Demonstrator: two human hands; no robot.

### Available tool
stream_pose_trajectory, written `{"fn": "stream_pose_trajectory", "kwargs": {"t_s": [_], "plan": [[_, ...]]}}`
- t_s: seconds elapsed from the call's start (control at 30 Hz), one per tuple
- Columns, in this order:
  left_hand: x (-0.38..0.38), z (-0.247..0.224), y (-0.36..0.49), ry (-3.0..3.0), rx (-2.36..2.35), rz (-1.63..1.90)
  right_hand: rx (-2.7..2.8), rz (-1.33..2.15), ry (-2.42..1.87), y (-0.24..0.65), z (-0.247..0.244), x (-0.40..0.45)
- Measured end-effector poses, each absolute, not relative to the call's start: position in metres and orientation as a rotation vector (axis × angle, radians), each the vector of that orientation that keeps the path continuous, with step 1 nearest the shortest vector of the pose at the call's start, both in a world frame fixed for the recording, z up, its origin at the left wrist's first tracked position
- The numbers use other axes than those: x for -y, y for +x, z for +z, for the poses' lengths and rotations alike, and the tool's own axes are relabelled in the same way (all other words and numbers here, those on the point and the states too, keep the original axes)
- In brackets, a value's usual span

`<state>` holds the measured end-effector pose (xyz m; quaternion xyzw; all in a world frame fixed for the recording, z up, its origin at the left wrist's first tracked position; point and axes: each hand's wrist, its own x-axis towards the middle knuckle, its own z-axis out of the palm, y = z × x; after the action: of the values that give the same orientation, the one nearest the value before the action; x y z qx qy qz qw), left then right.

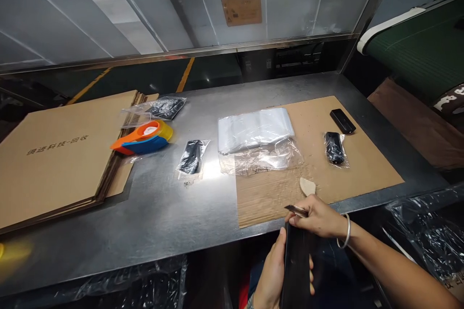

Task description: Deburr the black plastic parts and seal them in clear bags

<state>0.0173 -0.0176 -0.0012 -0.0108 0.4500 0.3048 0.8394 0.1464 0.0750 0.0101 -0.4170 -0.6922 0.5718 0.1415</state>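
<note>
Near the table's front edge, my left hand (271, 270) grips a long black flat part (295, 270), fingers wrapped round both its sides. My right hand (319, 217) is closed on a small knife (297, 210) whose blade points left, just above the part's upper end. Whether the blade touches the part, I cannot tell. A pale fan-shaped piece (307, 186) lies on the cardboard sheet (369, 169) right behind my right hand. Farther back on that sheet are a bagged black item (334, 147) and an unbagged black block (342, 120).
A stack of clear plastic bags (255, 128) lies mid-table. To its left are a bagged black piece (191, 157), an orange-and-blue tape dispenser (145, 139) and another bagged dark item (166, 107). Stacked flat cartons (61, 145) cover the left side. A green conveyor belt (416, 43) stands at right.
</note>
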Motion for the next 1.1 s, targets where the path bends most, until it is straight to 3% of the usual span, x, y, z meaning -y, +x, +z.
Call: {"fn": "stream_pose_trajectory", "kwargs": {"t_s": [0.5,0.8,1.1], "plan": [[0.023,-0.011,0.021,0.092,-1.246,0.894,1.645,1.569,-1.452,0.145,0.002,-0.033],[0.019,-0.006,0.014,0.013,-1.054,0.873,1.365,1.808,-1.447,0.151,-0.013,-0.050],[0.010,0.003,0.015,-0.118,-1.035,0.947,1.631,1.807,-1.345,0.151,0.014,-0.025]]}}
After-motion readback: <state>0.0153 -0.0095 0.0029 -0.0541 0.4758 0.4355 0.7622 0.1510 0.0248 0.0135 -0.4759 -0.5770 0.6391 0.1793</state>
